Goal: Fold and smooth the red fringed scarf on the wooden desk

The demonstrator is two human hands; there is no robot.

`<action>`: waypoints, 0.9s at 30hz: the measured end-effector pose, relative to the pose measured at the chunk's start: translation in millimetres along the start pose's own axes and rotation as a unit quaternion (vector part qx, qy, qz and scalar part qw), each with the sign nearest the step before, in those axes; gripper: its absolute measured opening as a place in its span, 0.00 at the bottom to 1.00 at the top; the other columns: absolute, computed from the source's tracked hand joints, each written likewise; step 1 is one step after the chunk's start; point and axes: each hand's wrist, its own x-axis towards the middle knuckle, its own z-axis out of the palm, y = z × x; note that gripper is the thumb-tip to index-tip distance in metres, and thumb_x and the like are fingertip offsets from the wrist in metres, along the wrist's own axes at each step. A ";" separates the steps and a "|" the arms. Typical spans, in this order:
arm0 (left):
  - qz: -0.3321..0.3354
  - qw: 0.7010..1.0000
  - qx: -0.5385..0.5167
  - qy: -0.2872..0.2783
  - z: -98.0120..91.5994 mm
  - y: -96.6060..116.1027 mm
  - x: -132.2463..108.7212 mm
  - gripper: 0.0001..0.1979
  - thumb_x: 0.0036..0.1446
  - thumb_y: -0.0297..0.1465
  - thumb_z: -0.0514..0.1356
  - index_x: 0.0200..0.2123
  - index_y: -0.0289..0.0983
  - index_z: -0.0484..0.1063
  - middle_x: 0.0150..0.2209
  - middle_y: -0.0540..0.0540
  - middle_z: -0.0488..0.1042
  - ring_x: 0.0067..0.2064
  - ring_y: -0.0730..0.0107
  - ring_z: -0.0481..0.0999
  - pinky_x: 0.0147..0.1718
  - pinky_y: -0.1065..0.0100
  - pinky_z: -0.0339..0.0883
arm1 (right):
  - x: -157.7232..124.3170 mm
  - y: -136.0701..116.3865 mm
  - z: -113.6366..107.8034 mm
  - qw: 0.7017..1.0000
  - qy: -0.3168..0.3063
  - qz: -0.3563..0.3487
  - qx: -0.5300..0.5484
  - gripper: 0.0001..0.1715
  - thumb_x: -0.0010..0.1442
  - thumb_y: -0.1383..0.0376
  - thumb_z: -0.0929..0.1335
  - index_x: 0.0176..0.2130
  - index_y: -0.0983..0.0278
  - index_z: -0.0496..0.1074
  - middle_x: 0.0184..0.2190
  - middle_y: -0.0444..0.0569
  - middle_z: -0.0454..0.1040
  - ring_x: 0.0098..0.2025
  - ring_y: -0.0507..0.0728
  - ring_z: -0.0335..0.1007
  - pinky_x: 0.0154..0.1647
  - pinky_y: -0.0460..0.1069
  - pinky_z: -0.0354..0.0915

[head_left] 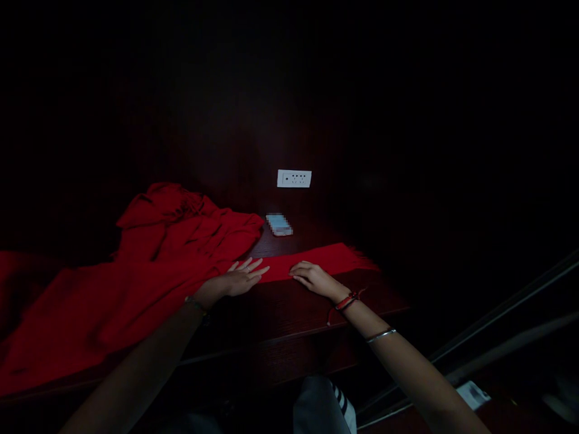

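Note:
A long red scarf (330, 257) with a fringed right end lies along a dark wooden desk, its right part a narrow flat strip. My left hand (244, 279) rests palm down on this strip, fingers spread. To its right, my right hand (312, 277) touches the strip with fingers bent and close together; whether they pinch the fabric is hidden. On the left the red cloth widens and spreads to the desk's front edge. Behind it sits a crumpled heap of red fabric (181, 226); I cannot tell whether the two are one piece.
A phone-like flat object (279, 224), blurred out, lies behind the strip. A white wall socket (294, 178) is on the dark back panel. Below the desk's front edge (289, 334) my knee (321, 404) shows. A pale object (473, 395) lies low at the right.

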 end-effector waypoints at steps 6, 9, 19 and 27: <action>0.118 0.981 0.047 0.146 2.4 -13.9 3.6 0.22 0.55 0.43 0.49 0.52 0.43 0.59 0.54 0.43 0.58 0.54 0.59 0.57 0.50 0.60 0.52 | 1.5 2.4 -0.3 0.999 0.011 0.024 -0.031 0.13 0.60 0.68 0.58 0.38 0.67 0.69 0.34 0.51 0.71 0.38 0.53 0.65 0.41 0.47 0.62; 0.153 0.968 0.076 0.183 -4.0 -12.9 4.2 0.13 0.58 0.33 0.48 0.42 0.39 0.68 0.41 0.45 0.67 0.43 0.70 0.67 0.44 0.70 0.58 | 3.9 -0.9 -1.6 0.998 0.016 0.036 -0.056 0.13 0.60 0.68 0.57 0.40 0.68 0.67 0.34 0.52 0.70 0.36 0.53 0.65 0.39 0.47 0.62; 0.100 0.956 0.182 0.208 -22.3 -3.0 -11.2 0.14 0.53 0.23 0.48 0.42 0.40 0.66 0.41 0.46 0.66 0.38 0.70 0.68 0.32 0.73 0.61 | 5.1 -8.3 -4.9 0.977 -0.004 -0.008 -0.213 0.12 0.61 0.67 0.57 0.36 0.65 0.67 0.30 0.50 0.68 0.34 0.54 0.61 0.35 0.48 0.58; 0.136 0.930 0.282 0.194 -19.9 -10.9 -5.6 0.12 0.56 0.22 0.46 0.40 0.39 0.65 0.37 0.45 0.68 0.38 0.69 0.67 0.36 0.69 0.60 | 8.4 -8.3 -2.2 0.961 -0.014 -0.013 -0.275 0.08 0.59 0.69 0.59 0.34 0.64 0.67 0.31 0.49 0.67 0.33 0.54 0.59 0.35 0.48 0.55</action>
